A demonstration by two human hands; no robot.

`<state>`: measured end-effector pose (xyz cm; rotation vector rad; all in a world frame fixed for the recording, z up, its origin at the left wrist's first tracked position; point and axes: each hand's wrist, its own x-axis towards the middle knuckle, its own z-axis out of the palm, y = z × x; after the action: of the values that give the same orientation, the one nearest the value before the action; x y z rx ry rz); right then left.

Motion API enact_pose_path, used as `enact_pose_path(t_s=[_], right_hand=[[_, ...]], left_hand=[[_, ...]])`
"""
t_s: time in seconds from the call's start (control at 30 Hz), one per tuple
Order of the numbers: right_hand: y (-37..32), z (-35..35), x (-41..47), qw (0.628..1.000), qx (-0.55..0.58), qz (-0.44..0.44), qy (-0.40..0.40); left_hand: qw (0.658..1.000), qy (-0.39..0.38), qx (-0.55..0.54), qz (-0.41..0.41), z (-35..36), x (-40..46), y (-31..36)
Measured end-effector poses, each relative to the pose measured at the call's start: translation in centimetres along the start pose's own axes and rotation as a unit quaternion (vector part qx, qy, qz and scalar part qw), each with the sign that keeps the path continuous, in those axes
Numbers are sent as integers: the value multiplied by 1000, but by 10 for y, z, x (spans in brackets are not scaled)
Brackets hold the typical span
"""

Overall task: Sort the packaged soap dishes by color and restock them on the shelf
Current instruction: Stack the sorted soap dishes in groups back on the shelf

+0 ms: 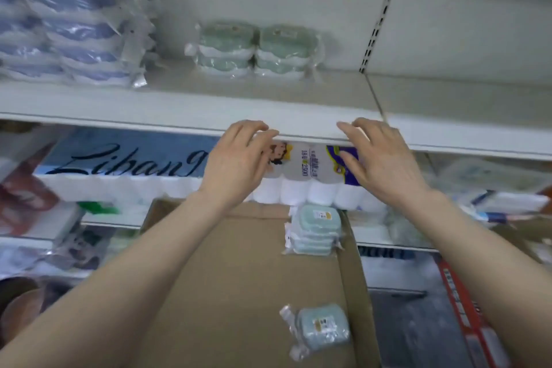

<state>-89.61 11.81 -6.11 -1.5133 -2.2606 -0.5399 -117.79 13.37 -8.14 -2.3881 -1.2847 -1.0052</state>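
From the head camera, both hands hang in front of the lip of the shelf (298, 104), holding nothing: the left hand (236, 158) at about ten o'clock of the frame's centre with its fingers (263, 136) loosely bent, the right hand (385, 158) at about two o'clock with its fingers spread and relaxed. I'd judge this to be the gap between placements, with the next move a reach down into the cardboard box (239, 278) at six o'clock. On the shelf the green soap dishes (257, 49) sit at twelve o'clock in two side-by-side stacks, lying flat, long axes running left to right; the blue soap dishes (68, 30) are piled at ten o'clock, well apart from the green. In the box a stack of pale green packaged dishes (315, 228) stands against the right wall, labels up, and a single packaged dish (321, 329) lies nearer, slightly skewed, its plastic tail pointing toward seven o'clock. Taking the stack would call for both hands to keep it square. Toilet-roll packs (313, 176) fill the shelf below.
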Motion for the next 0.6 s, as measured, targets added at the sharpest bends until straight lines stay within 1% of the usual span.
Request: enact_pose_path(t_s=[0.07,0.1,0.17,0.23,0.33,0.4,0.47,0.53,0.6], right_hand=[[-6,16,-36,999,22,-13,-25],[-11,27,-56,998,34,-15,-41],[-22,53,-97,994,57,-17,-90],[-34,80,-138,984,80,-19,-160],[-43,113,-190,958,98,-25,-268],[-43,130,-208,942,99,-21,-321],[-38,146,-211,933,100,-13,-345],[-31,164,-202,935,109,-1,-337],[-26,184,-182,943,115,15,-312]], left_hand=[[999,-11,-23,-26,16,-36,17],[998,-31,-36,-46,26,-56,26],[991,-87,-59,-88,48,-100,46],[978,-151,-81,-116,69,-145,67],[948,-264,-107,-141,102,-204,100],[915,-348,-126,-159,120,-232,120],[878,-420,-151,-175,135,-250,140],[842,-480,-169,-178,150,-262,155],[826,-513,-168,-165,165,-270,166]])
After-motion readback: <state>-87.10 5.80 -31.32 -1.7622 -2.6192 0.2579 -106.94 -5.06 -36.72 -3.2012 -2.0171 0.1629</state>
